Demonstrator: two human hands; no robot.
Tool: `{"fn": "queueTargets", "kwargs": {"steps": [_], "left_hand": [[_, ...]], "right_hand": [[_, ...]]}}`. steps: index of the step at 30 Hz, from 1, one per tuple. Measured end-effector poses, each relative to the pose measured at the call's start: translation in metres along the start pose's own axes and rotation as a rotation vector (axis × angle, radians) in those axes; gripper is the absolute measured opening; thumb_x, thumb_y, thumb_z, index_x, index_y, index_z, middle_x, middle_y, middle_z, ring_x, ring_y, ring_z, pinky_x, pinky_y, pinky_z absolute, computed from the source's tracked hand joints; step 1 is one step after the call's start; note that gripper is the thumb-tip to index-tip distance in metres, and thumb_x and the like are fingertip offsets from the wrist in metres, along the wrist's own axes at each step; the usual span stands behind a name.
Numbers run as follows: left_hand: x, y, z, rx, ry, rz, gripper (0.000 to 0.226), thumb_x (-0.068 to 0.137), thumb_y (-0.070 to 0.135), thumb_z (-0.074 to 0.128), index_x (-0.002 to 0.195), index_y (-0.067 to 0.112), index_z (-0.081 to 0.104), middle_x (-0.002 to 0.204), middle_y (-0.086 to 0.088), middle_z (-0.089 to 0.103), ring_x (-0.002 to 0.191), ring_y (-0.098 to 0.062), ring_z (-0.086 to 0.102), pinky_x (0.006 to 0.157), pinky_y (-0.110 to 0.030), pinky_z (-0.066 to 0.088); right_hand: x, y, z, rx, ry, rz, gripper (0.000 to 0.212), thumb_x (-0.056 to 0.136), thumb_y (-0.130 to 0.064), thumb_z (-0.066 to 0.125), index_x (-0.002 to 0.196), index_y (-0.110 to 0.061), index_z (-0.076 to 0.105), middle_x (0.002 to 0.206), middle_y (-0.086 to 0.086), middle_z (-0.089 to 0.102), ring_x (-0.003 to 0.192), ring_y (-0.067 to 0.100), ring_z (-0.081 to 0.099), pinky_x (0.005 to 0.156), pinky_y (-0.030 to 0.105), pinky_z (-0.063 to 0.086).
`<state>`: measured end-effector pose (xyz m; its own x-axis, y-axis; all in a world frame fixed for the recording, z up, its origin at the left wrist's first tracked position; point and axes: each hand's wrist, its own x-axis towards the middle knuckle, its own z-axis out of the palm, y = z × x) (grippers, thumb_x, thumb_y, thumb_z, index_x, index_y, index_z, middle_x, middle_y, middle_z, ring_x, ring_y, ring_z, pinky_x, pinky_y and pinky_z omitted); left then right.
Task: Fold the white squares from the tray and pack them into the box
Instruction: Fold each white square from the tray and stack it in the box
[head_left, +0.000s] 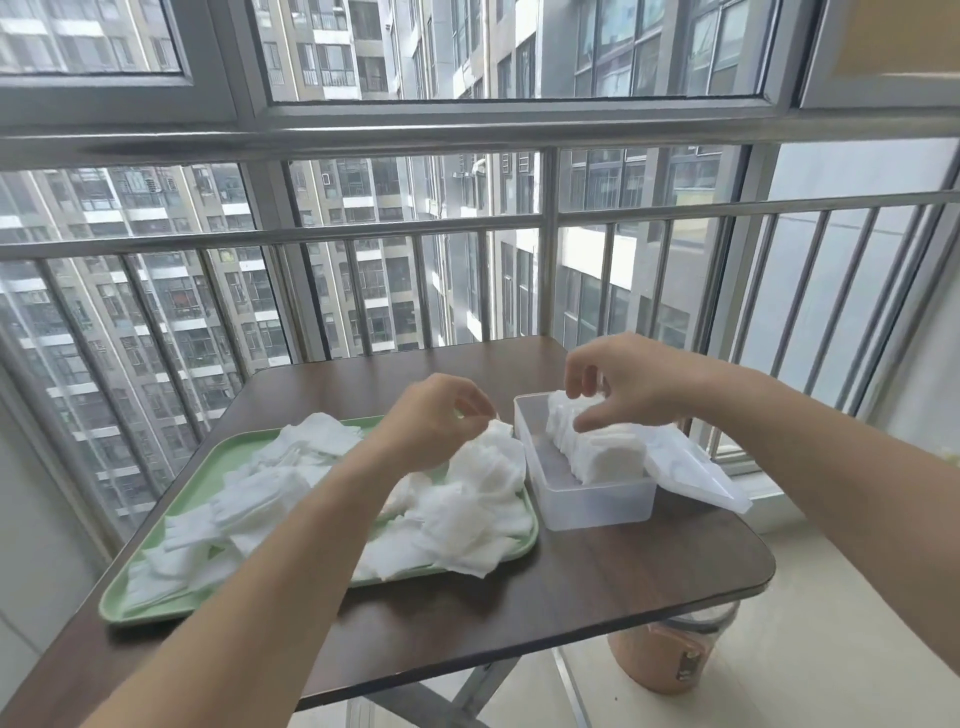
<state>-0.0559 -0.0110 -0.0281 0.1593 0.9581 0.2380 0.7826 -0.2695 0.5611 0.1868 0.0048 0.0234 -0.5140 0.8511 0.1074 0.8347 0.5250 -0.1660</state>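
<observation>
A: While the white squares (467, 499) lie heaped loose on the green tray (124, 597), where are the folded squares (597, 452)?
B: On edge in a row inside the clear box (597, 499), just right of the tray.
A: And the fingers?
B: The left hand (431, 421) pinches one square atop the heap, fingers curled close. The right hand (634, 384), fingers bent and narrow, pinches the row's top. All sits on a dark table (571, 582).

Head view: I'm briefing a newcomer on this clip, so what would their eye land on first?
Probably the heap of white squares spilling across the green tray on the table's left. Next, the clear box to its right, with folded squares standing in a row inside. The left hand pinches one from the heap; the right hand grips the row's far end.
</observation>
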Motion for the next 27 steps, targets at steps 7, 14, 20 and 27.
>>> {"fn": "queueTargets", "kwargs": {"steps": [7, 14, 20, 27], "left_hand": [[0.0, -0.022, -0.002, 0.135, -0.079, -0.038, 0.023, 0.088, 0.012, 0.072, 0.104, 0.029, 0.07, 0.108, 0.012, 0.07, 0.091, -0.012, 0.066, 0.084, -0.031, 0.056], [0.009, -0.024, 0.012, 0.261, -0.182, -0.043, 0.05, 0.079, 0.023, 0.081, 0.123, 0.032, 0.06, 0.117, 0.009, 0.06, 0.09, -0.016, 0.06, 0.081, -0.034, 0.056], [0.007, -0.029, 0.011, 0.223, -0.124, -0.044, 0.026, 0.078, 0.024, 0.077, 0.097, 0.033, 0.061, 0.08, 0.015, 0.058, 0.078, -0.018, 0.061, 0.072, -0.033, 0.055], [-0.012, -0.036, -0.035, -0.019, -0.007, -0.06, 0.023, 0.079, 0.017, 0.081, 0.097, 0.025, 0.071, 0.084, 0.002, 0.07, 0.067, -0.009, 0.06, 0.067, -0.024, 0.052]], "right_hand": [[0.029, -0.035, 0.019, 0.05, -0.005, -0.074, 0.014, 0.094, -0.015, 0.066, 0.101, -0.023, 0.074, 0.098, -0.011, 0.07, 0.087, 0.006, 0.062, 0.068, 0.014, 0.042], [0.046, -0.052, 0.029, 0.169, 0.081, -0.115, 0.013, 0.093, -0.017, 0.063, 0.095, -0.025, 0.074, 0.088, -0.015, 0.068, 0.085, 0.004, 0.063, 0.076, 0.02, 0.05], [0.054, -0.049, 0.033, 0.301, 0.17, -0.103, 0.015, 0.09, -0.019, 0.067, 0.085, -0.032, 0.072, 0.087, -0.011, 0.073, 0.082, 0.006, 0.067, 0.075, 0.024, 0.054], [0.056, -0.062, 0.031, 0.515, 0.301, -0.056, 0.024, 0.094, -0.013, 0.061, 0.115, -0.021, 0.069, 0.101, -0.012, 0.068, 0.088, -0.003, 0.061, 0.072, 0.01, 0.044]]}}
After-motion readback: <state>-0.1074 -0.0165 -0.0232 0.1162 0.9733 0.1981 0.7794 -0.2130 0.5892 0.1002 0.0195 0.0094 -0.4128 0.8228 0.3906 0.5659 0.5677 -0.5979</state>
